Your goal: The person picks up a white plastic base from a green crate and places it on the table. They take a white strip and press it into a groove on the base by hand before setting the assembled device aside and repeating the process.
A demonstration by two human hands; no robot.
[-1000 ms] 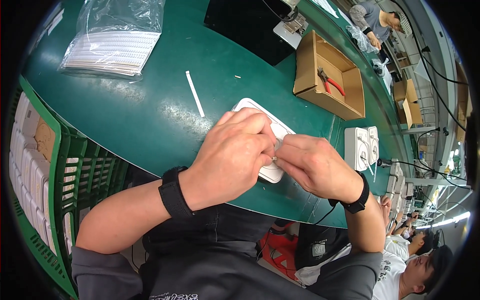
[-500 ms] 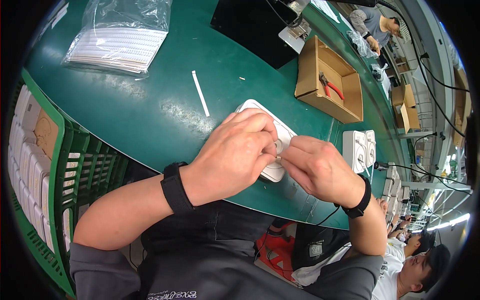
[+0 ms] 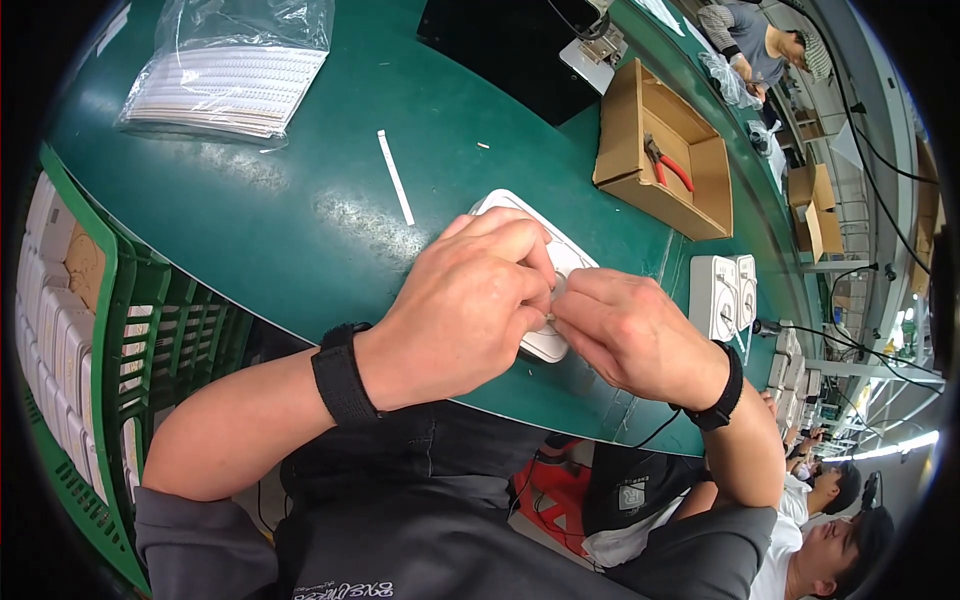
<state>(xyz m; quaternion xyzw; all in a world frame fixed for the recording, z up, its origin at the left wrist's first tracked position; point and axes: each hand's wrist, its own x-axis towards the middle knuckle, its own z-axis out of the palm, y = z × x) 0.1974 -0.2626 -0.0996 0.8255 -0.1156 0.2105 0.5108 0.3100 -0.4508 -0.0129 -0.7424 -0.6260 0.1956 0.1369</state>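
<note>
A white, flat plastic casing [image 3: 568, 252] with rounded corners lies on the green table, mostly covered by my hands. Over its left side, my left hand [image 3: 462, 305] is closed, thumb and fingers pinched together near the casing's middle. From the right, my right hand [image 3: 638, 325] meets it, also pinched, its fingertips almost touching the left ones. Something small and pale seems to be between the fingertips, too hidden to name. Two similar white casings [image 3: 712, 295] with a thin cord on their faces stand to the right.
A cardboard box [image 3: 625, 165] holds red-handled pliers [image 3: 668, 165]. Beside it stands a black machine [image 3: 505, 60]. A plastic bag of white strips [image 3: 225, 90] and a loose white strip [image 3: 395, 178] lie left. A green crate [image 3: 110, 290] of white casings borders the table. Co-workers sit at the right.
Both hands stay pinched together over the casing, with the right fingertips slightly closer to the left. The whole view has shifted a little.
</note>
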